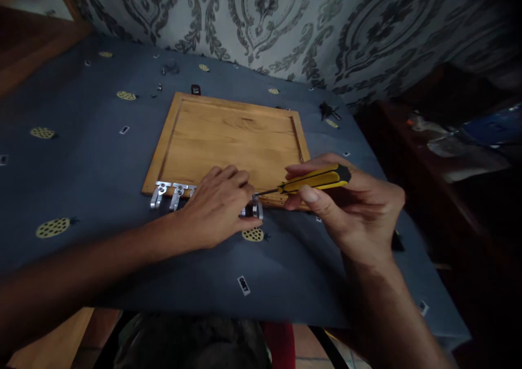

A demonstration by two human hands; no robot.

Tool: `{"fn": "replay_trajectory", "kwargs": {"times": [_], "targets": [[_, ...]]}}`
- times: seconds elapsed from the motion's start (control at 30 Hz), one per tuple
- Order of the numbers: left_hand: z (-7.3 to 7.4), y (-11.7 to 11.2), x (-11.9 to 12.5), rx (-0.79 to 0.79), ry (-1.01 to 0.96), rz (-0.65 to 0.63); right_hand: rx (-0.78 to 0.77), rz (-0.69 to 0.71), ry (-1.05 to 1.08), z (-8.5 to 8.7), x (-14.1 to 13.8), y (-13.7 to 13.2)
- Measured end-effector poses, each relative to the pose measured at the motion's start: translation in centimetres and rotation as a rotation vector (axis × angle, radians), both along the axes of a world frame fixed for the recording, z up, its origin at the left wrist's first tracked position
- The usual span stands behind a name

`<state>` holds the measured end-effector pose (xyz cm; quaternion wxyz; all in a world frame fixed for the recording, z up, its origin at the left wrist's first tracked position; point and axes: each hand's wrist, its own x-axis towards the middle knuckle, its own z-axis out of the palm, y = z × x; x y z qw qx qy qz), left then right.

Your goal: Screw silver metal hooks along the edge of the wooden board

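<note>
Apparently for steadiness, the wooden panel (228, 146) is braced under the half-curled left hand (218, 205), exact hold hidden, while the screwdriver (320, 178) is pinched in the right hand (359, 211), tip aimed at a metal bracket (258, 210) beside the left.

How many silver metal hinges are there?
3 silver metal hinges show clearly: two left of the left hand, one right of it. That hand may hide more.
</note>
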<state>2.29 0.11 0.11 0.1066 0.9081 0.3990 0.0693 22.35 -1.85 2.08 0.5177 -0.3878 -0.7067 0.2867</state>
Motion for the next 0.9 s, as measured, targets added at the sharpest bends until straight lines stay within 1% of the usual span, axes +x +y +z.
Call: {"fn": "replay_trajectory", "kwargs": {"times": [0.17,0.27,0.33,0.43,0.5,0.57,0.7,0.8,0.9], "targets": [[-0.1,0.0,0.1,0.016,-0.016,0.001,0.116,-0.103,-0.033,0.1,-0.7,0.3],[-0.1,0.0,0.1,0.024,-0.013,-0.001,0.116,-0.133,-0.021,-0.2,-1.1,0.3],[-0.1,0.0,0.1,0.021,-0.008,0.003,0.127,-0.181,-0.015,-0.5,-1.2,0.1],[-0.1,0.0,0.1,0.011,-0.012,0.005,0.178,-0.303,0.051,-0.7,-1.3,-0.3],[-0.1,0.0,0.0,0.004,-0.019,0.001,0.190,-0.337,0.118,-0.8,-1.4,-0.4],[-0.1,0.0,0.0,-0.004,-0.014,-0.004,0.181,-0.320,0.142,-0.7,-1.4,-0.4],[0.0,0.0,-0.1,0.010,-0.005,-0.007,0.136,-0.258,0.089,-0.7,-1.3,-0.1],[0.0,0.0,-0.1,0.043,-0.010,-0.020,0.129,-0.243,0.073,-0.7,-1.2,0.0],[0.0,0.0,-0.1,0.033,-0.007,-0.016,0.127,-0.241,0.049,-0.9,-1.2,0.0]]}}
